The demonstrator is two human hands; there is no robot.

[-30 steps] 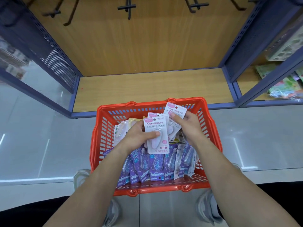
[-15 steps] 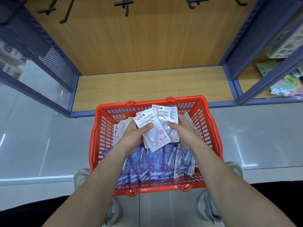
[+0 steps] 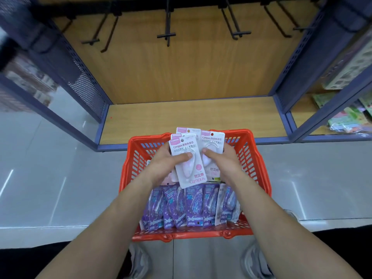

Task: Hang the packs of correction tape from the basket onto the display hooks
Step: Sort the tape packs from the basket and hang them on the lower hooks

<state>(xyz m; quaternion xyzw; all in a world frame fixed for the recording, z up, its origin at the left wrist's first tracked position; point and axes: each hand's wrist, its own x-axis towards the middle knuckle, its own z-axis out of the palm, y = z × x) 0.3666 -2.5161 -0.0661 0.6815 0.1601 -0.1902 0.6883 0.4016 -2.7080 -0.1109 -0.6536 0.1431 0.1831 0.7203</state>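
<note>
the left hand [image 3: 165,166] grips a small fan of white correction tape packs [image 3: 188,168], thumb pressed flat across the front card and fingers curled behind. at least three cards show in the fan, their pink-labelled tops staggered one behind another; the exact count i cannot tell. the right hand [image 3: 225,162] pinches a further white pack [image 3: 213,142], thumb on the blister at the front, fingers wrapped round its right edge. the two hands are close together and their packs overlap between them. the whole bunch is held upright above the far half of the orange basket [image 3: 259,164], the card tops reaching just past its far rim.

below the hands, in the near half of the basket, a row of purple packs [image 3: 194,206] stands on edge, leaning side by side against each other. the basket sits on the grey tiled floor [image 3: 50,178], just in front of the display's wooden base shelf [image 3: 191,115]. above the shelf rises the wooden back panel [image 3: 181,77], and black display hooks [image 3: 168,36] stick out from a dark bar at the top. blue perforated side panels [image 3: 86,91] frame the bay. a neighbouring shelf on the right holds colourful goods [image 3: 350,119], too blurred to make out. the person's shoes [image 3: 138,260] show at the bottom edge, near the basket's near rim.
</note>
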